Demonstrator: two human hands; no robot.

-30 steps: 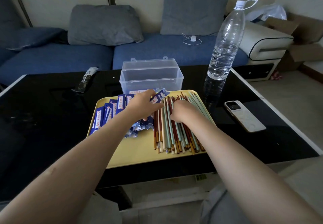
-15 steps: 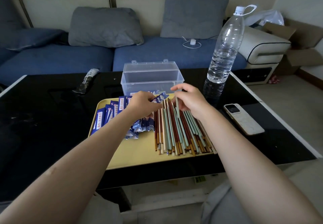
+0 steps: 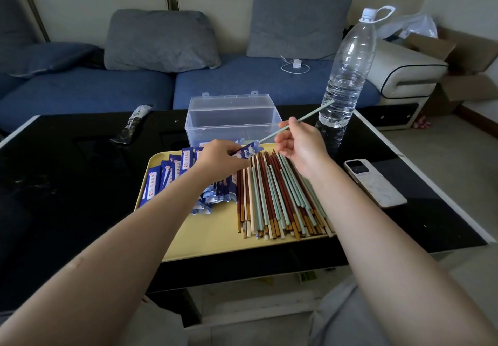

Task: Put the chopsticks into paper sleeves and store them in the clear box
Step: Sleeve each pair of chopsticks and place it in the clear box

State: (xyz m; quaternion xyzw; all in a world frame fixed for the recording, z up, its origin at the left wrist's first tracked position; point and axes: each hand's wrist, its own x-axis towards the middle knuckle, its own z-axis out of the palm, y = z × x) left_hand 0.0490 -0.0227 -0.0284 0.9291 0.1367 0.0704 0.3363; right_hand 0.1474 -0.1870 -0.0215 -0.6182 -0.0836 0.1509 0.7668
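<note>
A yellow tray (image 3: 215, 240) on the black table holds a pile of chopsticks (image 3: 280, 200) in green, red-brown and cream on its right half. Several blue paper sleeves (image 3: 172, 173) lie on its left half. My left hand (image 3: 221, 157) grips one blue sleeve (image 3: 249, 151) above the tray, its mouth pointing right. My right hand (image 3: 301, 143) pinches a pale green chopstick (image 3: 310, 116), lifted and slanted, its lower tip at the sleeve's mouth. The clear box (image 3: 233, 121) stands open just behind the tray.
A tall water bottle (image 3: 347, 70) stands right of the box, close behind the raised chopstick. A phone (image 3: 374, 182) lies right of the tray. A dark wrapper (image 3: 133, 124) rests at the table's far left. A blue sofa with cushions runs behind.
My right hand has left the pile, pinched one green chopstick and lifted it up to the right, its tip now at the sleeve. My left hand keeps holding the sleeve.
</note>
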